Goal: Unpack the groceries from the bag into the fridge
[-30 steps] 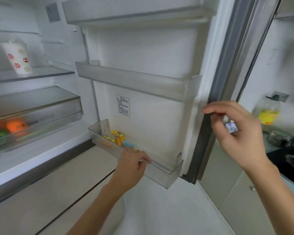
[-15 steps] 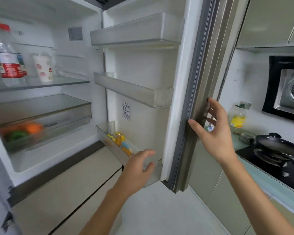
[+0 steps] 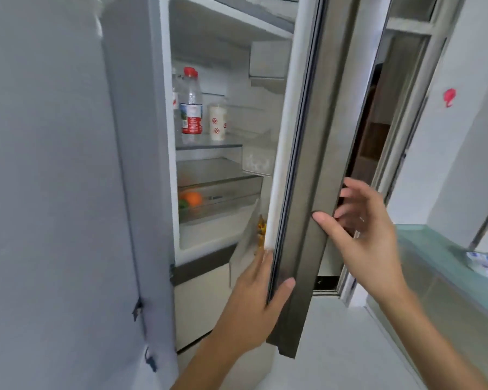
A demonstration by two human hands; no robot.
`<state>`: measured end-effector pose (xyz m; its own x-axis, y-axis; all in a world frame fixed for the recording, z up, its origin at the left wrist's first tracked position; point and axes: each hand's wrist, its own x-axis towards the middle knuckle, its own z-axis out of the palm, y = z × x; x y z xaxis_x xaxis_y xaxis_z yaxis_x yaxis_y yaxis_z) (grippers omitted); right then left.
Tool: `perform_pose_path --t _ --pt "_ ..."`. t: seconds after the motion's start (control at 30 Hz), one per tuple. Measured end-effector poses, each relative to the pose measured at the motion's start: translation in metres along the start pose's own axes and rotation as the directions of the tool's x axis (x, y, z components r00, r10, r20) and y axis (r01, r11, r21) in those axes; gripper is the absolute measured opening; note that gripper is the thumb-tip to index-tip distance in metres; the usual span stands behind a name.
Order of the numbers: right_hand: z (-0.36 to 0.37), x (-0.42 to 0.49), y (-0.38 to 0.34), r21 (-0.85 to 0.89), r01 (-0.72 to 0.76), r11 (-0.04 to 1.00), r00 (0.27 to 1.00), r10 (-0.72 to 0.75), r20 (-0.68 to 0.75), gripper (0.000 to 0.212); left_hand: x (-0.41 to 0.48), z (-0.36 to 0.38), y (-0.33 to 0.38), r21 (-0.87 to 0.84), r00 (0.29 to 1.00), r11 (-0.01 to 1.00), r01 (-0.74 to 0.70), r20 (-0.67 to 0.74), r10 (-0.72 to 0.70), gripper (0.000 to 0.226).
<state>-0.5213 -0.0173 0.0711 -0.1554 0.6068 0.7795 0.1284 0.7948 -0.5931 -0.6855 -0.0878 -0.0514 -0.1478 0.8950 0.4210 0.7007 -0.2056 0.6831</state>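
Observation:
The fridge's right door [image 3: 302, 164] stands edge-on in front of me, swung partly over the opening. My left hand [image 3: 251, 299] holds its lower edge, thumb on the dark outer rim and fingers behind the white seal. My right hand [image 3: 361, 235] is higher up, thumb on the rim and fingers spread straight against the outer face. Inside, a water bottle [image 3: 191, 108] with a red cap and a patterned paper cup [image 3: 217, 122] stand on a glass shelf. An orange [image 3: 192, 198] lies in the drawer [image 3: 231, 192]. Yellow packets [image 3: 261, 228] show in the door bin.
The fridge's left door [image 3: 54, 192] fills the left side, close to me. A green glass counter [image 3: 434, 257] runs along the right, with a white and blue pack [image 3: 485, 261] on it. A red hook [image 3: 449, 97] is on the wall. Pale floor lies below.
The right door has swung from wide open to nearly edge-on. My left hand left the door bin and took the door's lower edge. My view turned left and rose.

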Motion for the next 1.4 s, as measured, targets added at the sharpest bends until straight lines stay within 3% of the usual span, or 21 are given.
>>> perform_pose_path --t 0.17,0.43,0.53,0.67,0.93,1.23,1.4 --pt "0.083 0.021 -0.008 0.026 0.110 0.994 0.990 -0.112 0.090 0.057 0.003 -0.035 -0.034 0.115 0.984 0.986 0.121 -0.141 -0.105 0.098" --pt "0.197 0.058 0.005 0.093 0.054 0.994 0.989 -0.066 0.132 0.050 0.028 -0.084 -0.090 0.427 0.908 0.860 0.280 -0.409 -0.092 0.080" --pt "0.230 0.069 0.014 0.075 0.153 0.985 0.981 -0.161 0.107 0.043 0.039 -0.096 -0.112 0.446 0.860 0.829 0.336 -0.504 -0.077 0.059" --pt "0.264 0.083 0.024 0.047 0.190 0.981 0.975 -0.195 0.106 0.042 0.053 -0.110 -0.128 0.438 0.845 0.820 0.369 -0.525 -0.100 0.058" --pt "0.302 0.101 0.033 0.084 0.157 0.984 0.975 -0.169 0.145 0.039 0.075 -0.130 -0.162 0.461 0.821 0.791 0.401 -0.565 -0.087 0.028" --pt "0.302 0.105 0.030 0.107 0.133 0.985 0.973 -0.151 0.177 0.043 0.079 -0.141 -0.153 0.390 0.826 0.791 0.471 -0.509 -0.241 0.035" --pt "0.285 0.099 0.026 0.171 0.076 0.982 0.950 -0.124 0.288 0.021 0.057 -0.141 -0.139 0.326 0.825 0.799 0.506 -0.453 -0.338 0.046"
